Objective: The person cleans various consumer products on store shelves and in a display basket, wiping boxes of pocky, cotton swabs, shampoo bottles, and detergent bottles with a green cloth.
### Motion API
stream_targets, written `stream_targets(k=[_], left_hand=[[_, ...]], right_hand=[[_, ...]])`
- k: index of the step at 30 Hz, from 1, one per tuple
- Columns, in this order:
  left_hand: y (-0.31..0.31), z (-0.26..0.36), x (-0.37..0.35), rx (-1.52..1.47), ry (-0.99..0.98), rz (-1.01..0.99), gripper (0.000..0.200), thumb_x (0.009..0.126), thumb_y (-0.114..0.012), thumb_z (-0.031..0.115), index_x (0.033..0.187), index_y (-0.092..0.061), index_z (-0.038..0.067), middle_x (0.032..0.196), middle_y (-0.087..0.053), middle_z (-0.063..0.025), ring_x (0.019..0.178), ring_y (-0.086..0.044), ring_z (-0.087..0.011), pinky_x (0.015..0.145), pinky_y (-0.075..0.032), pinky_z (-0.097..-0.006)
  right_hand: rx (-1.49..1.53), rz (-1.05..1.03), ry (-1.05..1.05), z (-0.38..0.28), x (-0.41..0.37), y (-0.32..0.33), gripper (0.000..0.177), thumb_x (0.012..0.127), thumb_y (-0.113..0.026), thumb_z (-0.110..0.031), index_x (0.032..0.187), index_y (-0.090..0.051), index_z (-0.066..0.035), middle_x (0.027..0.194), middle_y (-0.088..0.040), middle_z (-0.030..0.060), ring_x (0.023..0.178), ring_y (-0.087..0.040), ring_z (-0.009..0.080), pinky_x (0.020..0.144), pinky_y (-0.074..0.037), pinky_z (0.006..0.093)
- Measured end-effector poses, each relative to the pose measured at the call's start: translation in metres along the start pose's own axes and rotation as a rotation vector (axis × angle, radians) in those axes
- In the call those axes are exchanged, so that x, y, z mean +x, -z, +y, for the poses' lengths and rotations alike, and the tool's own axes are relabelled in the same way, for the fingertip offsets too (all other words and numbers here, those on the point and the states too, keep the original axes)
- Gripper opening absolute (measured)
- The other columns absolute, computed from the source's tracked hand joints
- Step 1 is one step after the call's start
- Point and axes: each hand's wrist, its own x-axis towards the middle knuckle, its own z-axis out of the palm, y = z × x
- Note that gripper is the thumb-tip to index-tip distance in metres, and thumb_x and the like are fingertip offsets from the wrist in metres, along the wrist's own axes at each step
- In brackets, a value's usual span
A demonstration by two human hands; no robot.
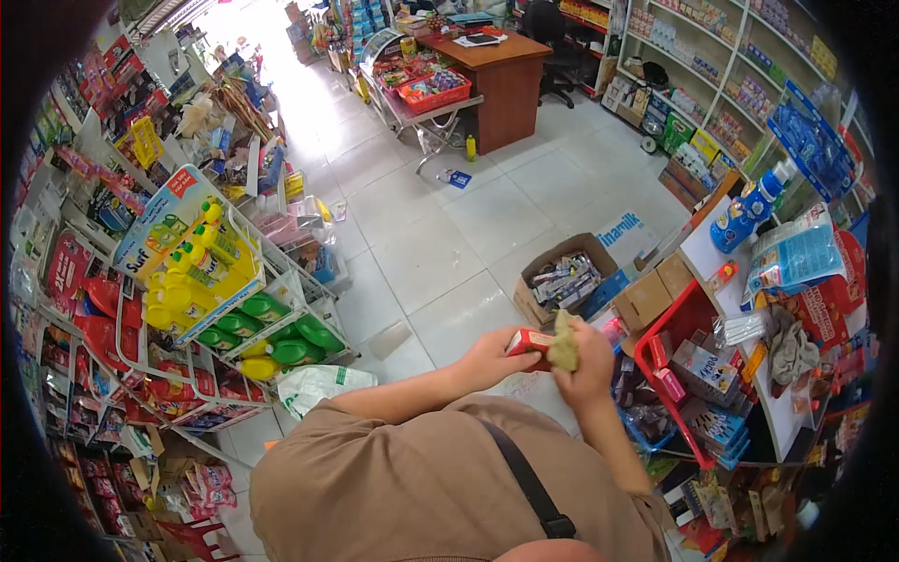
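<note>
In front of my chest, my left hand (pixel 489 362) grips a small red box (pixel 529 343) with a pale end. My right hand (pixel 587 361) is closed around a yellowish-green cloth (pixel 564 343), which is held against the right end of the box. Below and beyond my hands, an open cardboard box (pixel 524 298) full of small packets stands on the floor. Close to my right forearm is a red basket (pixel 695 448) holding several boxed goods, one of them a Pocky box (pixel 702 363).
On the left, a display rack (pixel 281 323) carries yellow bottles (pixel 192 281) and green bottles (pixel 300 343). To the right a white table (pixel 791 426) bears a blue spray bottle (pixel 749 211) and a grey cloth (pixel 791 347). A brown desk (pixel 506 89) stands farther back on the tiled floor.
</note>
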Motion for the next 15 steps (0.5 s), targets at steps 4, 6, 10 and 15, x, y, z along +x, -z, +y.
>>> stream_targets(k=[4, 6, 10, 15], left_hand=[[-0.020, -0.024, 0.005, -0.180, 0.032, -0.010, 0.040, 0.085, -0.050, 0.006, 0.123, -0.041, 0.003, 0.113, -0.053, -0.0069, 0.103, -0.052, -0.0155, 0.083, -0.046, -0.0288], [-0.018, -0.021, 0.009, -0.367, 0.164, -0.029, 0.036, 0.088, -0.047, 0.010, 0.123, -0.040, 0.005, 0.116, -0.051, -0.0076, 0.106, -0.051, -0.0178, 0.087, -0.045, -0.0337], [-0.007, -0.002, 0.011, -0.515, 0.204, 0.013, 0.031, 0.094, -0.039, 0.023, 0.120, -0.042, 0.006, 0.117, -0.051, -0.0087, 0.104, -0.053, -0.0215, 0.091, -0.044, -0.0385], [-0.014, -0.024, 0.031, -0.840, 0.330, 0.066, 0.038, 0.094, -0.034, 0.034, 0.120, -0.044, 0.008, 0.117, -0.052, -0.0093, 0.105, -0.053, -0.0211, 0.088, -0.045, -0.0378]], right_hand=[[0.048, 0.026, 0.172, -0.022, 0.009, -0.005, 0.043, 0.060, -0.068, -0.015, 0.099, -0.053, -0.006, 0.104, -0.054, 0.0168, 0.094, -0.053, 0.0366, 0.081, -0.042, 0.0444], [-0.003, 0.077, 0.179, -0.013, 0.007, -0.007, 0.043, 0.061, -0.068, -0.015, 0.100, -0.054, -0.007, 0.105, -0.054, 0.0167, 0.095, -0.053, 0.0364, 0.081, -0.042, 0.0451], [-0.157, 0.144, 0.098, 0.019, -0.005, -0.004, 0.045, 0.061, -0.068, -0.016, 0.103, -0.055, -0.008, 0.109, -0.051, 0.0173, 0.099, -0.051, 0.0372, 0.086, -0.039, 0.0482], [-0.115, -0.039, 0.091, -0.013, 0.001, -0.026, 0.045, 0.063, -0.066, -0.014, 0.106, -0.053, -0.005, 0.114, -0.050, 0.0179, 0.109, -0.046, 0.0383, 0.094, -0.035, 0.0486]])
